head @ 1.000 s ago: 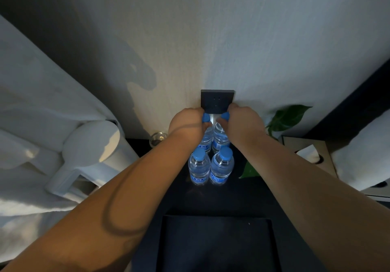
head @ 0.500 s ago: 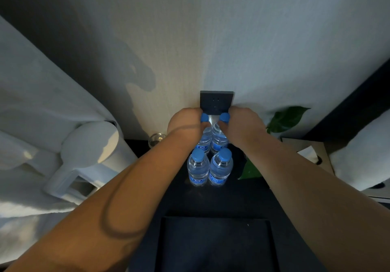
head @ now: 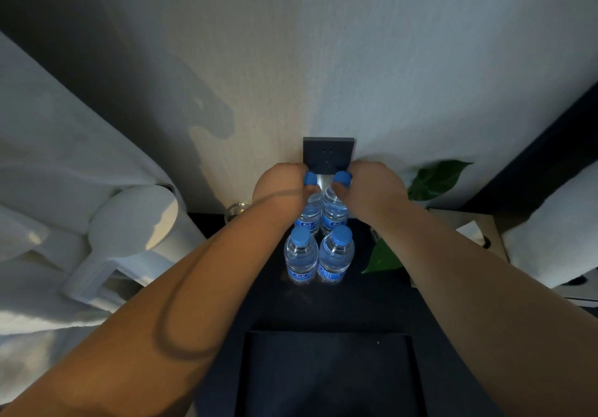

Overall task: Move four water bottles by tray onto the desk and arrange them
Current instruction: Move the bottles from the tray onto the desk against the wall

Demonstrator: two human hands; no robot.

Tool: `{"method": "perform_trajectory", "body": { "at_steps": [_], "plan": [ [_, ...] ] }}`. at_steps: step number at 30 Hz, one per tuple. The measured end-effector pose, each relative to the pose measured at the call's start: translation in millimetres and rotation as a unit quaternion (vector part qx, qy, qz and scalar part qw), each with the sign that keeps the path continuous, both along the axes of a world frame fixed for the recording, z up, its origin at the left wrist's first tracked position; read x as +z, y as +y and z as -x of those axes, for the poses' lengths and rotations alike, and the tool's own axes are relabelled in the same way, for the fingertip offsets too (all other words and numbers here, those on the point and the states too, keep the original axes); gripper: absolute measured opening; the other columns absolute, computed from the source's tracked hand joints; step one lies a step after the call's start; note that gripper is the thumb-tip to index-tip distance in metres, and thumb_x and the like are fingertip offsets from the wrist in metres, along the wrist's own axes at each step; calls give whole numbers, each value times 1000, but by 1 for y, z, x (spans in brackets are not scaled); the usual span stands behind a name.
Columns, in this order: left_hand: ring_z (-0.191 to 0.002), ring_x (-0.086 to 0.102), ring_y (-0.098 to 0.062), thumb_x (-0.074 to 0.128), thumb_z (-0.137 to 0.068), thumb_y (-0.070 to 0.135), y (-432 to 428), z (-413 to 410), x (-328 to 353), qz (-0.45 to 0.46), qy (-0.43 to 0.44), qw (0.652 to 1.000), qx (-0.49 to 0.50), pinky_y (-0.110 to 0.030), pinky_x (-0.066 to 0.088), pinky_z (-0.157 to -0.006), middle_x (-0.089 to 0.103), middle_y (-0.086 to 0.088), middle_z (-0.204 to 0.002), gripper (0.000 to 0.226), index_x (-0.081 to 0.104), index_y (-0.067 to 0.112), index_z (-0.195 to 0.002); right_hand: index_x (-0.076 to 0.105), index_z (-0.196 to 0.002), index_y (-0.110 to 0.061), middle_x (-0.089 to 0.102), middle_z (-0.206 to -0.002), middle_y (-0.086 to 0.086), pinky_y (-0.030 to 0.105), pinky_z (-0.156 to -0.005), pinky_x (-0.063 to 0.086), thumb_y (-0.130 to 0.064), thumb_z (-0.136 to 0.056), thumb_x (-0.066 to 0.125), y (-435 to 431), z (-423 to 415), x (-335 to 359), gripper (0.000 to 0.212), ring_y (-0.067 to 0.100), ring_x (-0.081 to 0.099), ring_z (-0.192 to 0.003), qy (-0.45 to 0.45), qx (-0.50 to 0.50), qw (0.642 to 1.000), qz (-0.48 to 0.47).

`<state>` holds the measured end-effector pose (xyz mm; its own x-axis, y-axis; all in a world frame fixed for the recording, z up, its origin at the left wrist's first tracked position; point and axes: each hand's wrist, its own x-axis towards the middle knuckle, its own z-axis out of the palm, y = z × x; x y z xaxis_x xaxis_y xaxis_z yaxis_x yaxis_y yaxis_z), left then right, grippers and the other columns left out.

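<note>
Dark, matte desk surface (head: 382,303) carries four clear plastic water bottles in a tight two-by-two block at 12 o'clock of the empty black tray (head: 326,374). Left hand (head: 280,186) and right hand (head: 372,186) each close their fingers around the neck of one rear bottle (head: 333,212) below its blue cap. Filled bottles likely handle heavy, smooth and slightly squeezable; grip at the ribbed cap or neck.

We are seeing four clear, blue-capped water bottles (head: 318,238) standing upright, clustered two-by-two on the dark worktop (head: 372,303), beyond the empty black tray (head: 326,374).
</note>
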<state>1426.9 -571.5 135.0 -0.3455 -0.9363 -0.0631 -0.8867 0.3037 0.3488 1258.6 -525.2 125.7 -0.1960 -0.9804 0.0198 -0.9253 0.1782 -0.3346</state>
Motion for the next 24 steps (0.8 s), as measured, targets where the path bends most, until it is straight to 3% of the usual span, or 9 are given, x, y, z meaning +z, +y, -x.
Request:
{"method": "perform_trajectory", "body": {
  "at_steps": [7, 11, 19, 24],
  "plan": [
    [-91, 63, -26, 65, -96, 38, 2, 1, 1, 4, -4, 1000, 7, -30, 42, -71, 69, -12, -105, 31, 67, 11, -111, 58, -90, -20, 61, -85, 1, 32, -65, 46, -56, -93, 60, -4, 2, -2, 36, 21, 61, -80, -10, -6, 1000, 6],
    [-82, 57, -22, 64, -95, 36, 2, 1, -2, -1, 0, 1000, 15, -29, 40, -68, 69, -11, -102, 26, 67, 12, -104, 61, -90, -22, 62, -83, -2, 32, -63, 47, -62, -89, 59, -5, 2, 0, 40, 19, 61, -77, -4, -14, 1000, -5],
    [-85, 60, -25, 64, -95, 37, 2, 0, -8, 14, 4, 1000, 14, -29, 40, -68, 68, -11, -101, 27, 65, 12, -104, 62, -89, -19, 62, -84, 0, 35, -65, 54, -46, -89, 66, -5, 5, -3, 27, 19, 61, -75, -49, -21, 999, -14],
    [-88, 62, -27, 64, -94, 39, 1, 1, -11, 25, -2, 1000, 14, -30, 42, -68, 68, -11, -101, 28, 65, 13, -105, 60, -85, -23, 62, -80, -3, 32, -63, 51, -49, -90, 67, -2, 2, -9, 27, 16, 62, -74, -97, -38, 994, 8]
  ]
}}
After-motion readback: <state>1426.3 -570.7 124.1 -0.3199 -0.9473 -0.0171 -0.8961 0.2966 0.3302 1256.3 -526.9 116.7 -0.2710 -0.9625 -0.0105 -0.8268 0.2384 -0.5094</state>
